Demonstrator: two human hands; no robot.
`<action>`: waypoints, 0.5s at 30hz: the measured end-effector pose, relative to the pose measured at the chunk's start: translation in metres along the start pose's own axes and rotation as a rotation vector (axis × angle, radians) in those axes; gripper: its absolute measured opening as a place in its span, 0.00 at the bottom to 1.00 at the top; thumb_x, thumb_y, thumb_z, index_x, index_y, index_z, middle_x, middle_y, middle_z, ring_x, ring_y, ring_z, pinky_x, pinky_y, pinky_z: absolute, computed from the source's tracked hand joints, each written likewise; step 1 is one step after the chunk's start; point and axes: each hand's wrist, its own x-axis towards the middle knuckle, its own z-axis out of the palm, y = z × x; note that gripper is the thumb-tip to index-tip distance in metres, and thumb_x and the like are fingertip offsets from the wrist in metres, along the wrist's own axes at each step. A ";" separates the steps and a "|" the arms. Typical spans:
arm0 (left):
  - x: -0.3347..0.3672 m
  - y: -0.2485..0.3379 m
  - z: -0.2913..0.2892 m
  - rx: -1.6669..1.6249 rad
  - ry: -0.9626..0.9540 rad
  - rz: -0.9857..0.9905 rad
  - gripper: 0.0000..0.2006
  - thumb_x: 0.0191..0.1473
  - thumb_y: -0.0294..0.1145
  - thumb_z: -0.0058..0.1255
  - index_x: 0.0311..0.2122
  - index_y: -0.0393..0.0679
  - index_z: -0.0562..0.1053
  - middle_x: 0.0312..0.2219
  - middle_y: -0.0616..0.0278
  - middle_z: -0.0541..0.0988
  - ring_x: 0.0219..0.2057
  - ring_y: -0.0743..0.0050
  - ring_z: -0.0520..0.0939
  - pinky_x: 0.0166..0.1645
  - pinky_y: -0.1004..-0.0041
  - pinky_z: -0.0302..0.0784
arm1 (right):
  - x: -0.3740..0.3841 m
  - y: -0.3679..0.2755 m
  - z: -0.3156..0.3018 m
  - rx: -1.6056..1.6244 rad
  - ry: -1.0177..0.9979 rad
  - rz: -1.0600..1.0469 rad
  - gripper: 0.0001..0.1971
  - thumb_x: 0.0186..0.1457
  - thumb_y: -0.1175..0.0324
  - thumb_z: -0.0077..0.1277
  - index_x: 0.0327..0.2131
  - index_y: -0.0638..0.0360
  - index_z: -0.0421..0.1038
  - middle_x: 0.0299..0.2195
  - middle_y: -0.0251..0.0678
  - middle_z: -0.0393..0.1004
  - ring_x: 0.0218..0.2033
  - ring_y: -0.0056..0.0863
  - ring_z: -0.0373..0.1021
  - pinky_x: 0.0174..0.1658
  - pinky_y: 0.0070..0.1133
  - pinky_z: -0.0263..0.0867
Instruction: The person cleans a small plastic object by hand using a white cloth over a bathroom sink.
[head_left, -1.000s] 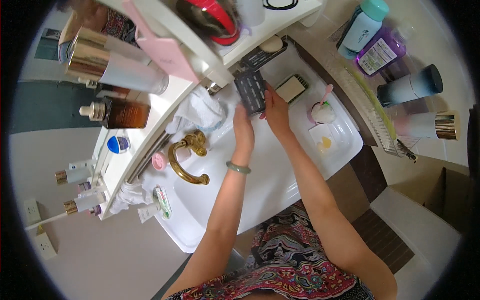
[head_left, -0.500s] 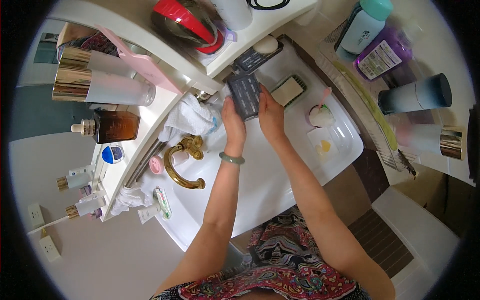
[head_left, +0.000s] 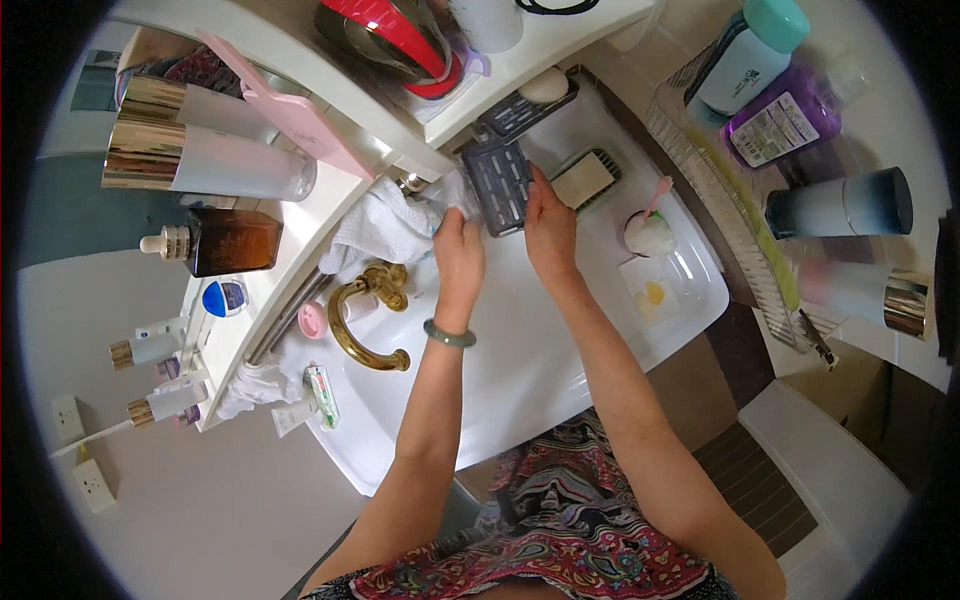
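My right hand (head_left: 550,228) grips the right edge of a dark grey slotted soap dish (head_left: 497,188), held tilted over the far part of the white sink. Left of the dish, my left hand (head_left: 460,258) is closed, with a green bangle on its wrist. A whitish crumpled cloth (head_left: 455,195), blurred, shows at its fingertips, close to the dish's left edge. Beside my right hand, a pale soap bar (head_left: 582,182) rests in a green-edged dish on the sink. Behind the held dish, another dark dish (head_left: 520,112) bears a white oval soap (head_left: 545,87).
A brass faucet (head_left: 375,318) curves over the basin (head_left: 520,380), left of my left forearm. A white towel (head_left: 375,235) hangs near it. Bottles crowd the left shelf (head_left: 280,255) and a right wire rack (head_left: 715,190). A small jar (head_left: 648,236) stands on the sink's right.
My left hand has come off the soap dish's edge and its fingers have curled in. My right hand still holds the dish, which has shifted slightly. The view has moved a little.
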 end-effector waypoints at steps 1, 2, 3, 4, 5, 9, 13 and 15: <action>-0.006 -0.003 -0.001 -0.002 -0.004 0.000 0.07 0.49 0.22 0.36 0.21 0.33 0.60 0.17 0.46 0.64 0.20 0.56 0.64 0.28 0.65 0.63 | 0.001 0.004 0.000 -0.004 0.019 -0.022 0.16 0.59 0.65 0.36 0.49 0.54 0.65 0.27 0.53 0.71 0.24 0.46 0.69 0.30 0.30 0.64; -0.015 -0.010 -0.001 0.042 0.058 0.062 0.07 0.48 0.21 0.37 0.21 0.33 0.59 0.17 0.46 0.64 0.19 0.58 0.63 0.27 0.68 0.63 | 0.002 0.007 -0.001 -0.008 0.038 -0.044 0.16 0.59 0.65 0.36 0.49 0.53 0.65 0.28 0.53 0.71 0.25 0.47 0.69 0.30 0.30 0.64; -0.020 -0.013 -0.003 0.094 0.124 0.121 0.06 0.47 0.20 0.38 0.21 0.33 0.59 0.17 0.46 0.64 0.19 0.60 0.62 0.26 0.70 0.62 | 0.002 0.005 -0.001 -0.004 0.034 -0.041 0.16 0.59 0.65 0.36 0.49 0.53 0.65 0.28 0.53 0.71 0.25 0.47 0.69 0.30 0.30 0.64; -0.021 -0.015 -0.002 0.013 0.178 0.021 0.06 0.46 0.20 0.40 0.21 0.31 0.60 0.17 0.46 0.64 0.17 0.59 0.65 0.26 0.69 0.65 | 0.001 0.002 -0.002 -0.002 0.006 -0.004 0.16 0.59 0.65 0.36 0.49 0.53 0.65 0.28 0.53 0.71 0.26 0.47 0.69 0.30 0.30 0.64; -0.021 -0.017 -0.001 0.018 0.178 0.020 0.06 0.46 0.20 0.40 0.21 0.31 0.60 0.17 0.46 0.64 0.17 0.59 0.65 0.26 0.69 0.65 | 0.000 0.000 -0.002 -0.001 -0.021 0.032 0.16 0.59 0.65 0.36 0.49 0.53 0.65 0.28 0.53 0.71 0.27 0.47 0.69 0.31 0.31 0.64; 0.003 0.004 0.006 0.293 -0.049 0.077 0.10 0.47 0.27 0.45 0.20 0.31 0.66 0.18 0.41 0.70 0.23 0.41 0.72 0.28 0.60 0.66 | 0.001 0.003 -0.002 -0.001 -0.005 0.001 0.16 0.59 0.65 0.36 0.49 0.53 0.65 0.29 0.53 0.71 0.29 0.47 0.70 0.31 0.31 0.65; 0.030 0.006 0.016 0.444 0.011 0.125 0.11 0.48 0.28 0.46 0.20 0.32 0.68 0.19 0.42 0.70 0.25 0.41 0.73 0.29 0.60 0.67 | 0.002 0.003 -0.004 -0.027 -0.045 0.058 0.16 0.59 0.65 0.36 0.49 0.53 0.65 0.27 0.52 0.71 0.26 0.47 0.68 0.30 0.30 0.64; 0.048 0.005 0.022 0.500 0.019 0.106 0.11 0.49 0.29 0.46 0.20 0.32 0.68 0.18 0.42 0.71 0.25 0.42 0.73 0.29 0.60 0.68 | 0.002 0.000 -0.006 -0.049 -0.073 0.075 0.16 0.59 0.65 0.37 0.49 0.53 0.65 0.26 0.52 0.70 0.24 0.47 0.68 0.30 0.30 0.64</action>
